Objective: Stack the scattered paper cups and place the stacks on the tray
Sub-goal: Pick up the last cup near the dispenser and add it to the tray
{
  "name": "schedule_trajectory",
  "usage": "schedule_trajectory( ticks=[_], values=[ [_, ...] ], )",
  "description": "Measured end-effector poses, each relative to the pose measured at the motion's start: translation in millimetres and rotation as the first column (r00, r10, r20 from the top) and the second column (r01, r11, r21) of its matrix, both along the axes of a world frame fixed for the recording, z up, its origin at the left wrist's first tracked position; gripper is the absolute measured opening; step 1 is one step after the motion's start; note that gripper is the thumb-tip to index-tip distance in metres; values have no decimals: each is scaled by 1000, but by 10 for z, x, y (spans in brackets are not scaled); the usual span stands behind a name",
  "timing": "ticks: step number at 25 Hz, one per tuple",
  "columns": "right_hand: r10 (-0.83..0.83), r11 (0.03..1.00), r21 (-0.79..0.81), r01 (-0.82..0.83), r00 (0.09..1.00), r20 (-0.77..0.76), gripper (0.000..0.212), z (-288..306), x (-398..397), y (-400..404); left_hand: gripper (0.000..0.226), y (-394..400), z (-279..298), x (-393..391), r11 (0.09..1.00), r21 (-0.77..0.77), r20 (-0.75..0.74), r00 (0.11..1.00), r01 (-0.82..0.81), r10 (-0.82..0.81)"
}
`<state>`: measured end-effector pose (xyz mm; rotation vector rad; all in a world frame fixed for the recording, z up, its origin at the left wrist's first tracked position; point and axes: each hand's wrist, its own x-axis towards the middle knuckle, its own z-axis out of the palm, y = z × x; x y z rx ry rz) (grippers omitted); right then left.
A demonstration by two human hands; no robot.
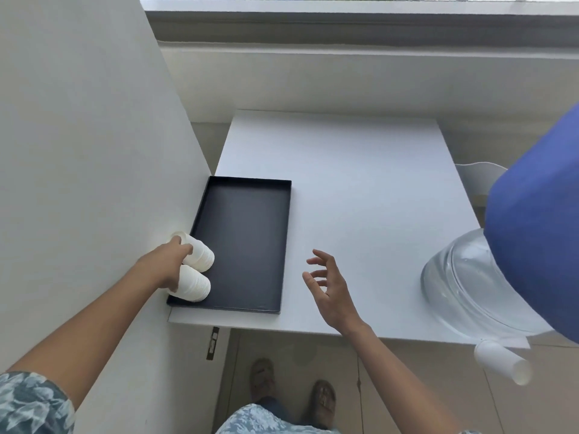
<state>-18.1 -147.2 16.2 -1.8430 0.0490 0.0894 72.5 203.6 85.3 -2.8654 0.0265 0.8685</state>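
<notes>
Two cup stacks (pixel 196 269), one tray (pixel 247 245), one water bottle (pixel 463 283), perhaps one dispenser tap (pixel 501 364).

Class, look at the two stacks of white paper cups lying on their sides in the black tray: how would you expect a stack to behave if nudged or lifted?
Each cup stack lies on its rounded side, so a nudge would probably roll it, in a curve since it tapers. The tray rim might stop it. Nested paper cups are likely light, and could slide apart if lifted by one end.

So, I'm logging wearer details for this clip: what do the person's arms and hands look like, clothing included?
Both forearms are bare. The left hand and right hand wear no gloves, rings or watch. A short blue-grey sleeve with a pale floral print covers the left upper arm.
</notes>
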Motion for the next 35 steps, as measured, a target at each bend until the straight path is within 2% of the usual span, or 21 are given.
schedule_trajectory(
  ticks=[3,7,10,14,19,21,23,26,27,28,30,32,35],
  values=[
    [-52,999,-1,52,998,-18,44,-36,-69,-174,84,-105,66,59,1000,-29,49,999,11,-10],
    [-104,995,3,105,994,-41,41,-67,-153,-352,73,-390,198,164,978,-157,187,977,136,-106],
    [-151,989,-3,151,988,-33,41,-62,-233,-514,68,-848,204,192,943,-234,215,958,238,-188],
    [-244,970,-7,244,969,-26,41,-56,-409,-791,59,-1627,94,121,886,-333,183,944,323,-276],
    [-451,892,-45,450,892,-15,40,-176,-802,-1307,55,-2608,-191,-157,796,-482,13,911,367,-412],
    [-563,824,-84,561,826,-15,41,-285,-1016,-1543,53,-2980,-309,-300,760,-539,-15,898,362,-439],
    [-696,709,-140,691,718,18,42,-404,-1227,-1762,50,-3260,-415,-431,728,-594,-26,897,341,-442],
    [-865,440,-313,842,490,104,48,-569,-1476,-2118,46,-3574,-509,-584,697,-649,-57,894,304,-444],
    [-896,355,-399,846,429,112,54,-608,-1525,-2243,46,-3643,-527,-621,692,-656,-64,891,302,-450],
    [-915,311,-472,825,395,88,60,-636,-1558,-2365,45,-3696,-538,-648,687,-661,-69,888,300,-454],
    [-924,337,-538,773,382,-29,73,-684,-1588,-2584,44,-3772,-545,-683,681,-668,-67,886,301,-458],
    [-907,412,-487,770,397,-141,82,-755,-1588,-2739,43,-3814,-541,-702,676,-669,-59,885,309,-462],
    [-861,508,-337,793,468,-197,68,-830,-1558,-2813,41,-3843,-537,-725,670,-676,-54,887,306,-459]
  ],
)
